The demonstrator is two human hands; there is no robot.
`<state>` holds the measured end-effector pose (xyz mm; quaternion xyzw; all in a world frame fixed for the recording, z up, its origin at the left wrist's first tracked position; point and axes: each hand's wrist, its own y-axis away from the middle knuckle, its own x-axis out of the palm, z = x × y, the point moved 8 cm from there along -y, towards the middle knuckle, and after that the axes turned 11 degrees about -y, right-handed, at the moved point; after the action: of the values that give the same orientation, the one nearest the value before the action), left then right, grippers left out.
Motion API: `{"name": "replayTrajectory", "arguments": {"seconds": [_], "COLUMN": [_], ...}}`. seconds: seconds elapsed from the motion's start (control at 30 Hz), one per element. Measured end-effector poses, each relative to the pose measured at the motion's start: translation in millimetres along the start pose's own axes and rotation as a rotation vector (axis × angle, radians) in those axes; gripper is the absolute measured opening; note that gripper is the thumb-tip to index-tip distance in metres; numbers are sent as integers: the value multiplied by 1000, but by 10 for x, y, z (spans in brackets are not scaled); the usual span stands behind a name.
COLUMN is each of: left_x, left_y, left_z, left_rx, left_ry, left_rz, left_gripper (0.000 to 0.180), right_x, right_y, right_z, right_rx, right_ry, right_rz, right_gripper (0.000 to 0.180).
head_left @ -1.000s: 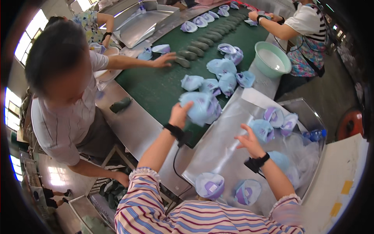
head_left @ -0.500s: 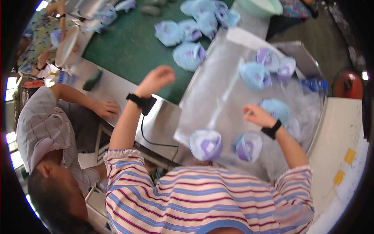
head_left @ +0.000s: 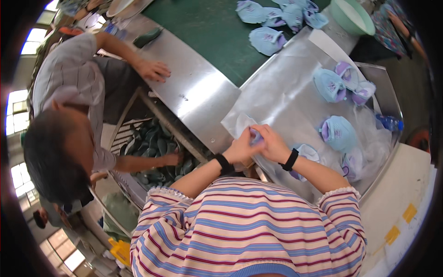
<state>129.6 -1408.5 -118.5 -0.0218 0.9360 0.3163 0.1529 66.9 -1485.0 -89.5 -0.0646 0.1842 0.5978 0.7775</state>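
Observation:
Close in front of my body, my left hand point(head_left: 243, 148) and my right hand point(head_left: 272, 144) meet, fingers closed on a small white and purple shoe upper point(head_left: 245, 124). My fingers partly hide it. Right of my right hand, on the shiny metal tray-like surface point(head_left: 281, 94), lies another upper point(head_left: 307, 151), partly covered by my wrist. Farther right sit a light blue upper point(head_left: 340, 133) and a pale one point(head_left: 353, 162). Beyond them is a small group of light blue and purple uppers point(head_left: 330, 85). Both my wrists wear black bands.
A co-worker at left rests one hand point(head_left: 154, 70) on the metal table point(head_left: 203, 92) and reaches into a crate of dark green shoe lasts point(head_left: 154, 143). More uppers point(head_left: 266, 40) lie on the green mat point(head_left: 198, 34). Clear plastic point(head_left: 374, 138) and a blue-capped bottle point(head_left: 390, 122) are at right.
My hands, apart and holding nothing before, have come together and closed on the near shoe upper. The view has swung left, bringing the crate of lasts into sight.

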Motion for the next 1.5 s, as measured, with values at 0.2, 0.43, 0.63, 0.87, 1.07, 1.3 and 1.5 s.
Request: {"name": "replayTrajectory", "arguments": {"seconds": [0.2,0.43,0.63,0.87,1.07,1.3,1.5], "left_x": [-371,-825,-863,-837,-967,-1285,-1705], "left_y": [15,365,412,251,-8,-684,-1525], "left_z": [200,281,124,53,-89,73,-134], "left_rx": [-16,118,213,183,243,228,114], "left_ry": [1141,1135,953,765,829,785,652], "left_rz": [-119,-232,-366,-266,-205,-260,-410], "left_gripper": [39,40,55,37,34,36,49], "right_x": [-88,-576,-578,-1131,-1209,-1577,-2193], "right_y": [139,1299,1159,598,548,38,-862], "right_z": [826,-747,-893,128,-31,-834,-1079], "right_rx": [-542,501,573,152,184,365,105], "right_ry": [292,663,-492,-733,-1089,-1157,-348], "right_rz": [15,513,289,-25,-337,-630,-760], "right_gripper": [48,50,34,15,32,58,72]}}
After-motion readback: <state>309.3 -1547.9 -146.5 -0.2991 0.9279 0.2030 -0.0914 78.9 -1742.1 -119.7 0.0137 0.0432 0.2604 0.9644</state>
